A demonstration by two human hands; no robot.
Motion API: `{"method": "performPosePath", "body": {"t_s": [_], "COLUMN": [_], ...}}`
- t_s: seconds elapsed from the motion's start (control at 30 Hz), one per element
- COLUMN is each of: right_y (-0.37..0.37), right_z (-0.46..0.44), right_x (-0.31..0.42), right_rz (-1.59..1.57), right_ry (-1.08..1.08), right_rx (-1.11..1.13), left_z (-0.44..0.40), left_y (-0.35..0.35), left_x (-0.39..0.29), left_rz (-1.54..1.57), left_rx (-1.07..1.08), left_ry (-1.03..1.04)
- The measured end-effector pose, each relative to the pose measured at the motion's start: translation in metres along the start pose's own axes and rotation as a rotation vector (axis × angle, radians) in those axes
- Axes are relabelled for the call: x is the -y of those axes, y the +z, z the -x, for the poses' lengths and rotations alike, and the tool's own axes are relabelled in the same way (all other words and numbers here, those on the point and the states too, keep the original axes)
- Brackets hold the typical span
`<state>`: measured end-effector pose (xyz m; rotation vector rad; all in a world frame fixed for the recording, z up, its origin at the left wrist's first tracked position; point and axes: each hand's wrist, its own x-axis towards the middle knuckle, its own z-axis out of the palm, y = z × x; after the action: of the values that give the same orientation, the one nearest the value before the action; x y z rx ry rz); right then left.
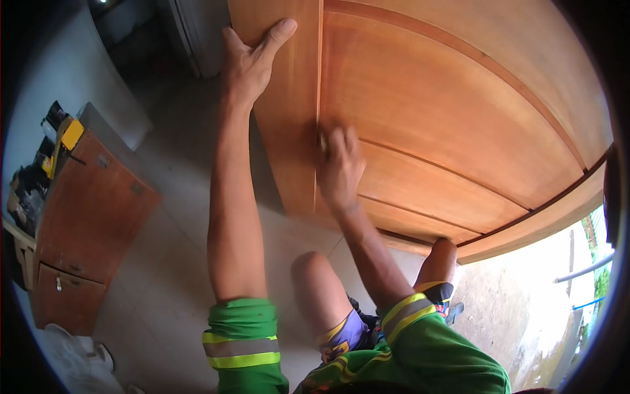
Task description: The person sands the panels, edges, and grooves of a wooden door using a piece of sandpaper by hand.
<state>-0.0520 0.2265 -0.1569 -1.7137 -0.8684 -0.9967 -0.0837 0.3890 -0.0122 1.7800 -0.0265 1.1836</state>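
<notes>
Wooden panel [440, 85] looks heavy, stiff; side edge [277, 154] probably best hold. Left hand [252, 62] clasping it, thumb spread; right hand [341, 161] curled (blurry, can't tell if pinching anything).

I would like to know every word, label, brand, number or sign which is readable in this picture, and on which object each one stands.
No text can be read.
Wooden panel: no lettering visible.
Shorts: coloured pattern, too small and blurred to tell if it includes letters.
Yellow item on the wooden cabinet: any marking is too small to read.
</notes>
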Motion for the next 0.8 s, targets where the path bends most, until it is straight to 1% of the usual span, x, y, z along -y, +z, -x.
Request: {"method": "performPosePath", "body": {"t_s": [0.03,0.07,0.1,0.17,0.2,0.23,0.3,0.33,0.4,0.43,0.47,0.5,0.53,0.6,0.7,0.77,0.8], "right_y": [0.002,0.005,-0.001,-0.027,-0.039,-0.044,-0.029,-0.026,-0.016,-0.012,-0.011,-0.008,-0.014,-0.037,-0.11,-0.16,-0.184], "right_z": [0.037,0.052,0.036,-0.032,-0.071,-0.107,-0.164,-0.157,-0.121,-0.087,-0.041,0.002,0.04,0.07,0.029,0.008,-0.019], "right_x": [-0.013,-0.021,-0.012,0.022,0.035,0.044,0.045,0.044,0.037,0.028,0.015,0.005,-0.012,-0.035,-0.03,-0.077,-0.078], "right_rz": [0.005,0.007,-0.041,-0.136,-0.121,-0.103,-0.13,-0.084,0.009,-0.014,-0.031,0.02,0.029,-0.012,-0.141,-0.247,-0.357], "right_ry": [0.063,0.121,0.097,0.045,-0.032,-0.099,-0.276,-0.227,-0.132,-0.083,-0.03,0.016,0.072,0.241,0.569,0.232,0.28], "right_rx": [0.085,0.166,0.091,-0.044,-0.097,-0.145,-0.307,-0.231,-0.089,-0.025,0.039,0.087,0.257,0.461,0.386,0.117,-0.108], "left_z": [-0.001,-0.002,-0.004,-0.005,0.001,0.008,0.006,0.0,0.006,0.007,0.008,0.006,0.006,0.005,0.003,0.001,0.002], "left_y": [0.0,0.001,0.002,0.005,0.009,0.011,0.006,0.003,0.0,0.001,0.003,0.003,0.002,-0.003,-0.002,-0.008,-0.009], "left_x": [0.002,0.01,0.016,0.016,0.019,0.016,0.0,0.007,0.005,0.002,0.002,0.003,0.005,0.01,0.012,0.016,0.014], "left_rz": [0.0,0.001,0.002,-0.025,-0.036,0.002,0.076,0.089,-0.005,-0.045,-0.024,-0.005,0.013,-0.08,-0.123,-0.036,-0.054], "left_rx": [-0.029,-0.06,-0.087,-0.207,-0.261,-0.197,-0.078,-0.039,-0.11,-0.148,-0.146,-0.145,-0.138,-0.151,-0.193,-0.081,-0.067], "left_ry": [0.005,0.017,0.022,0.073,0.082,0.083,0.116,0.164,0.043,-0.01,-0.003,0.014,0.025,-0.016,-0.041,0.026,-0.013]}}
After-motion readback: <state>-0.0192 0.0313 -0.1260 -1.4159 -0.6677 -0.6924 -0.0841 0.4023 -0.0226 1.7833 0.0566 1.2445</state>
